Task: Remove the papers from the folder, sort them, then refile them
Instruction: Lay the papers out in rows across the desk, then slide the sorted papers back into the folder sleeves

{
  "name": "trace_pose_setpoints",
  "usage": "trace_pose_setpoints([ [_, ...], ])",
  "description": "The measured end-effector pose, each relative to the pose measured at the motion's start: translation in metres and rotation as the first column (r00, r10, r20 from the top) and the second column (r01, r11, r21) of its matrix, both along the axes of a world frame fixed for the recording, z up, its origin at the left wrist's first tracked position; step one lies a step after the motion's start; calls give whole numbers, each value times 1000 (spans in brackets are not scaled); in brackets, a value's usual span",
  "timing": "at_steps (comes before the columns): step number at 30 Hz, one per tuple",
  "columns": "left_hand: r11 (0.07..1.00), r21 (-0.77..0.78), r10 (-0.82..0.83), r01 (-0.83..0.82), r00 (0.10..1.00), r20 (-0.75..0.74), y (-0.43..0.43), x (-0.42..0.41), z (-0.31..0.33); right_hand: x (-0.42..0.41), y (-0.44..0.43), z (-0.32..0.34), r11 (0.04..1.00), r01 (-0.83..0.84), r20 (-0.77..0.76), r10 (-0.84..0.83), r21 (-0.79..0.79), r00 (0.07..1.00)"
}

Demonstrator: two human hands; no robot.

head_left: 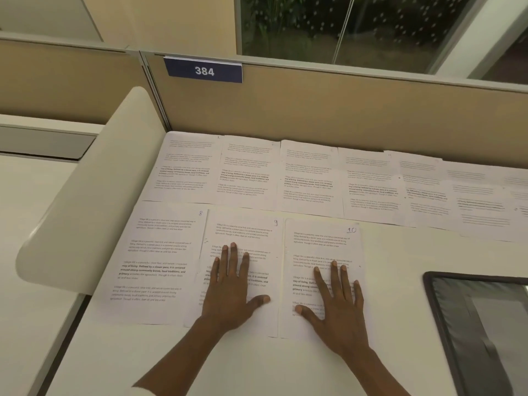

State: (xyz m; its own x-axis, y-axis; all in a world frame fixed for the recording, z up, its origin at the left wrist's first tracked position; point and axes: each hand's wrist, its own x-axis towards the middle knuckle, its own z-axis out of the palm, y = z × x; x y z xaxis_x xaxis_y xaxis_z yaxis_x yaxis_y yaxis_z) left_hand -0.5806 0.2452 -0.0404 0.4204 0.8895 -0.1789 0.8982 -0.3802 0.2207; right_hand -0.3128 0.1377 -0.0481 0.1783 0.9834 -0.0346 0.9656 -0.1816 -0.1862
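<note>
Printed sheets lie in two rows on the white desk (400,281). The near row holds a sheet numbered 8 (160,252), a sheet numbered 9 (257,232) and a sheet numbered 10 (320,244). My left hand (231,287) lies flat on sheet 9 with its fingers straight and spread. On sheet 10, my right hand (334,304) presses flat in the same way. Behind them, a far row of several sheets (308,178) runs along the partition, overlapping toward the right. The open dark folder (480,324) lies at the right edge, partly out of view.
A tan cubicle partition (328,110) with a blue plate reading 384 (204,70) backs the desk. A rounded white side panel (94,190) rises at the left. Bare desk lies between sheet 10 and the folder and along the near edge.
</note>
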Motion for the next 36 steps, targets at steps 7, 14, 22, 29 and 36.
trace_pose_setpoints([
  [7,999,-8,50,-49,995,89,-1,1,5,0,2,1,999,3,-61,-1,35,998],
  [14,982,10,184,-191,959,217,-14,-3,17,-2,-11,6,982,19,-175,14,188,984],
  [22,929,68,318,-363,882,348,-38,-11,42,-11,-10,32,965,68,-278,5,253,961],
  [29,892,-13,441,-453,861,254,-39,-8,73,-9,19,42,974,22,-446,83,224,891],
  [36,850,-60,525,-524,830,186,-19,-27,103,-27,75,54,976,-122,-480,195,179,856],
])
